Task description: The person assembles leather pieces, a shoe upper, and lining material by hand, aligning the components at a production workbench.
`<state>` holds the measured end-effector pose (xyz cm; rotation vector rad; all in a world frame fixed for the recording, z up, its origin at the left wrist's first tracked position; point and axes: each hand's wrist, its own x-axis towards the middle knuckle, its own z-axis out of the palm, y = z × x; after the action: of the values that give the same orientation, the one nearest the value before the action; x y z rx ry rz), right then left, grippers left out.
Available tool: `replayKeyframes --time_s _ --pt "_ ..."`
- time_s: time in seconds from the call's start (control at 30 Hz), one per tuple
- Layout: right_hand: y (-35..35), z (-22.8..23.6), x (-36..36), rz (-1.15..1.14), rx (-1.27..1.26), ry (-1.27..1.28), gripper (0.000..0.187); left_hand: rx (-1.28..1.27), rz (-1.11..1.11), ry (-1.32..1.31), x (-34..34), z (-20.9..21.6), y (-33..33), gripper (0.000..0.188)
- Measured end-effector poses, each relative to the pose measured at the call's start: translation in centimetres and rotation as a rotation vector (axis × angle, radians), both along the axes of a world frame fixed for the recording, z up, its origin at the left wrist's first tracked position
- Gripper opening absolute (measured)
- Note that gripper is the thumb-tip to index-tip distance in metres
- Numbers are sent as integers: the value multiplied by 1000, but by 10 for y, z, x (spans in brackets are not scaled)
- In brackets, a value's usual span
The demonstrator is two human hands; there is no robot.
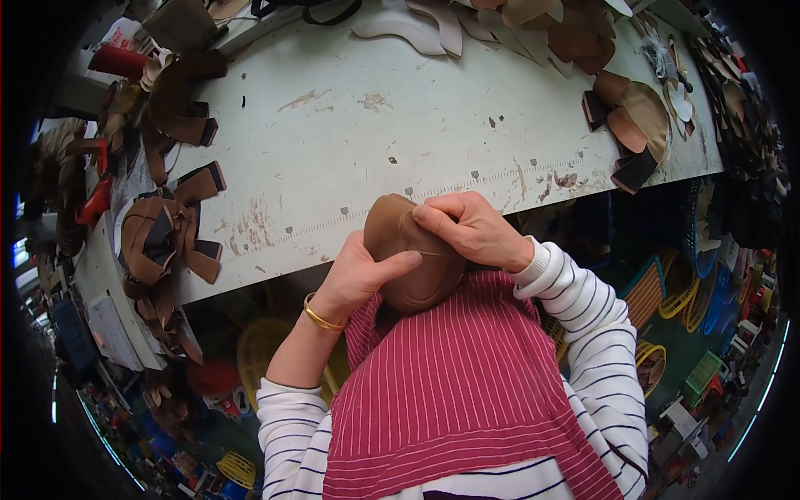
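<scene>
Both of my hands hold a brown leather shoe upper [390, 218] at the front edge of the worktable, close against the striped red apron [450, 358]. The piece is curved, with a seam or crease line across its middle. My left hand [360, 273] grips its left side, the thumb lying across the leather and the other fingers hidden behind. On the upper right edge, my right hand [477, 230] pinches the leather between its thumb and bent fingers. A gold bangle [323, 313] circles my left wrist.
The white worktable [333, 150] has a printed ruler line near its front edge. Brown leather parts [158, 237] are heaped at its left, and more brown pieces [637, 125] lie at the right. Pale cut pieces [400, 32] lie at the back. Yellow baskets [679, 292] stand below, to the right.
</scene>
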<state>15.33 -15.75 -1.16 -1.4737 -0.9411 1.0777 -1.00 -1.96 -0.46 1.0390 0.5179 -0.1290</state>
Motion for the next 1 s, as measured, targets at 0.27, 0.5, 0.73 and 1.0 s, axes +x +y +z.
replayKeyframes --time_s 0.27,0.5,0.73,1.0 --pt "2 0 33 -511 275 -716 18 1626 329 -569 -1 5 27 28" --pt "-22 -45 -15 -210 -159 365 38 1746 -56 -514 -2 -50 15 37" --pt "-23 -32 -12 -198 -295 511 18 1255 -233 -600 -21 -46 14 34" --pt "-18 -34 -21 -171 -247 469 16 987 -23 -352 6 -36 3 25"
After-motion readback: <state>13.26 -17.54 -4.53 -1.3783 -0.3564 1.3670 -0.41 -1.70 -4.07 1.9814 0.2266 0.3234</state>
